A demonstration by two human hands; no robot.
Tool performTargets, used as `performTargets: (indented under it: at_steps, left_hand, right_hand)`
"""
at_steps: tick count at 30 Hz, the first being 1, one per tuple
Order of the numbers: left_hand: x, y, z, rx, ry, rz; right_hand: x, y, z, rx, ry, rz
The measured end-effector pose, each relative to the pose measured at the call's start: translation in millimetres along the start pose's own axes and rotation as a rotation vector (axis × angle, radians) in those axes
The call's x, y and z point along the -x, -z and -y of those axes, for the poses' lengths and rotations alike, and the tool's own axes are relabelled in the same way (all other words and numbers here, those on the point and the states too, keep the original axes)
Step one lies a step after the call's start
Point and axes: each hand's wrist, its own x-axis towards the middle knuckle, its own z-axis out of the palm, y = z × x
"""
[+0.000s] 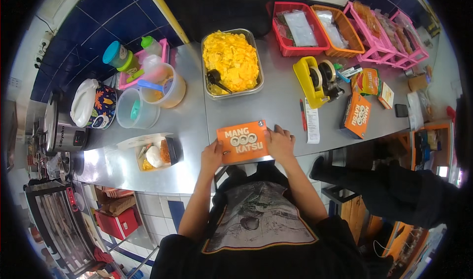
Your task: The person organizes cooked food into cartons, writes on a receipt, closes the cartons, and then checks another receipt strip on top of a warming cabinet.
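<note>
An orange cardboard food box [244, 156] with printed writing is shut and sits at the near edge of the steel counter. Its left side is gripped by my left hand [212, 154], and its right side by my right hand [281, 141]. Farther left stands an open food box [139, 160] with its lid folded back; inside are white rice [153, 156], a brown fried piece [164, 151] and some yellow food. Beyond my hands is a metal tray [236, 95] heaped with yellow chips or shreds [230, 57], with a black scoop [218, 80] resting in it.
Plastic tubs [137, 111] and a patterned rice container [94, 103] stand left. To the right are a yellow tape dispenser [310, 83], a paper receipt [312, 125], a red pen [303, 114] and another orange box [356, 114]. Red [303, 52] and orange baskets [343, 50] line the back. A person's leg [354, 179] is right.
</note>
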Motion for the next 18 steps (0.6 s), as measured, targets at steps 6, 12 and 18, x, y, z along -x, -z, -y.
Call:
performTargets:
  at_steps: [6,12,18]
  left_hand:
    - [-28,33,-6,-0.321,-0.487,0.054]
    - [-17,45,-57,-0.752,-0.664,0.443]
    - [-34,21,-48,-0.767,-0.957,0.339]
  right_hand:
    - [-45,18,-9,-0.114,0.647,-0.165]
    - [-44,13,18,0.123,0.975,0.179]
    - [-21,-21,-7,-0.018,0.922,-0.202]
